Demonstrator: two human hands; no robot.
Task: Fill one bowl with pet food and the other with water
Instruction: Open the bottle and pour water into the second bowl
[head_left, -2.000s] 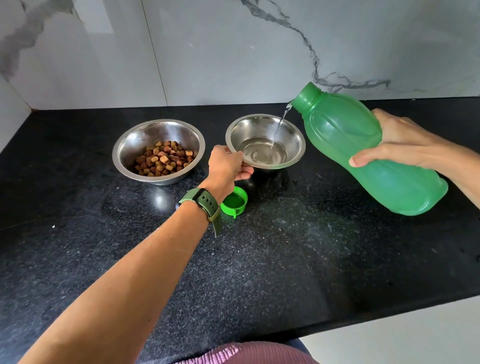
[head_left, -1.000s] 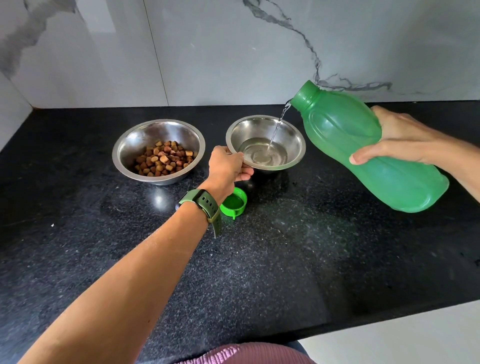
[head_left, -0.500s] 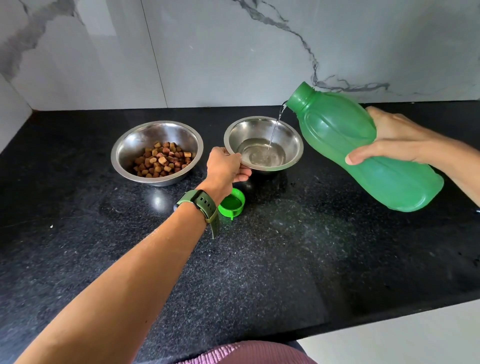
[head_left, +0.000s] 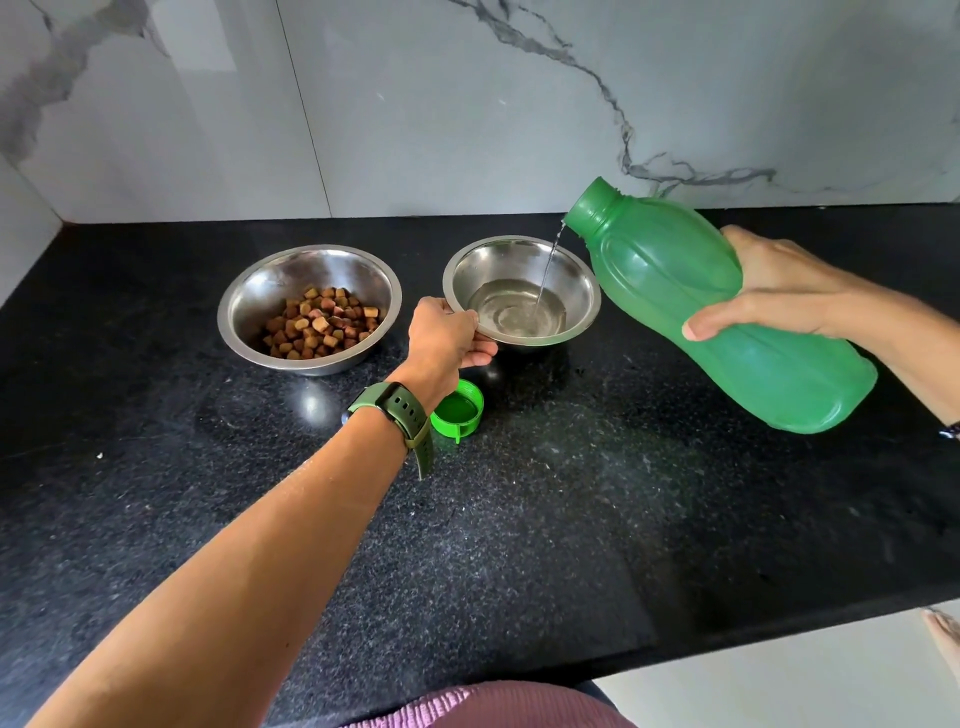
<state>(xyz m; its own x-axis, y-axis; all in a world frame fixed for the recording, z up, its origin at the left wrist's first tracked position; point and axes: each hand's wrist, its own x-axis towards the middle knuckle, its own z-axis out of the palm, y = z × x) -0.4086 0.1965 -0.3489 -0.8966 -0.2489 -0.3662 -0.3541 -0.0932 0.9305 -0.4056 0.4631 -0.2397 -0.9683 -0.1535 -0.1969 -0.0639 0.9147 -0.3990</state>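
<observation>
Right hand (head_left: 779, 291) wrapping tilted green water bottle (head_left: 727, 312), pouring thin stream into steel water bowl (head_left: 582, 291). Left hand (head_left: 447, 338) pinching that bowl's near-left rim, likely steadying it. Kibble bowl (head_left: 244, 291) sitting left of it on counter (head_left: 571, 519); bottle cap (head_left: 460, 410) lying just in front.

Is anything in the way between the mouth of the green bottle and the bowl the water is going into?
Nothing visible is. The green bottle, held tilted by the right hand, sends a thin stream straight into the open bowl. The left hand grips that bowl's near rim, clear of the stream.
</observation>
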